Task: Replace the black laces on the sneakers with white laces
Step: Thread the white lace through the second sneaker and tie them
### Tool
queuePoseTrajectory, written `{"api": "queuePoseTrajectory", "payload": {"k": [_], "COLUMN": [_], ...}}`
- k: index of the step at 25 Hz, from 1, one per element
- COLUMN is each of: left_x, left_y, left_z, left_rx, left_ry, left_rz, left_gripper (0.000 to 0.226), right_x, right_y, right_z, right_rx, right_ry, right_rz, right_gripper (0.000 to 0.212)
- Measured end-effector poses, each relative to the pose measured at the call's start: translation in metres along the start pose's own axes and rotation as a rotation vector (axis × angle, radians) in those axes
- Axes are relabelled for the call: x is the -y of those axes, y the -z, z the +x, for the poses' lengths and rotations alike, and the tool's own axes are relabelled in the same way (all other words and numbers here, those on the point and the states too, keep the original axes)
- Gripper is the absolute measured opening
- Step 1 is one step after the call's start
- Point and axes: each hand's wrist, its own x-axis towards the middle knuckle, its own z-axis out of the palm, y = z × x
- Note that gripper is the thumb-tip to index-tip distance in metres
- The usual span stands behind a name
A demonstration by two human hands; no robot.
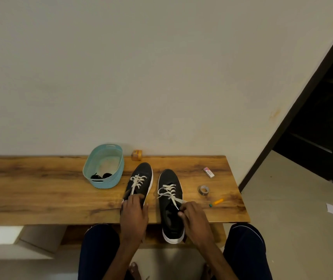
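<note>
Pinching the white lace end (175, 201), right hand (195, 219) sits just near of the right black white-soled sneaker's (169, 177) eyelets; left hand (134, 215) clasps the left sneaker (143, 171).

Home interior indicated: wooden bench (40, 188) set against plain painted wall (141, 67); dark doorway (323, 118) seen right of bench; tiled floor (282, 209) below.
</note>
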Motion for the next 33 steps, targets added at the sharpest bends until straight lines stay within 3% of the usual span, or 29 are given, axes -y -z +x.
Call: {"api": "queuePoseTrajectory", "payload": {"k": [3, 6, 11, 21, 26, 33], "left_x": [0.023, 0.035, 0.041, 0.009, -0.006, -0.019], "left_y": [0.012, 0.015, 0.014, -0.016, -0.03, -0.047], "left_z": [-0.009, -0.008, -0.003, 0.006, 0.041, 0.077], "left_rx": [0.129, 0.302, 0.44, 0.503, 0.515, 0.607], "left_ry": [0.01, -0.052, -0.064, -0.125, -0.183, -0.255], "left_rz": [0.234, 0.418, 0.3, 0.038, 0.118, 0.221], "left_gripper": [0.032, 0.046, 0.046, 0.037, 0.043, 0.05], "right_x": [0.015, 0.025, 0.028, 0.036, 0.028, 0.01], "right_y": [-0.017, -0.027, -0.038, -0.048, -0.04, -0.025], "right_z": [-0.009, -0.005, 0.002, 0.031, 0.069, 0.108], "right_rx": [0.21, 0.354, 0.509, 0.479, 0.484, 0.457], "right_ry": [0.103, 0.074, 0.056, 0.029, -0.017, -0.068], "right_rz": [-0.176, -0.295, -0.379, -0.375, -0.399, -0.449], "right_gripper": [0.027, 0.049, 0.043, 0.041, 0.036, 0.046]}}
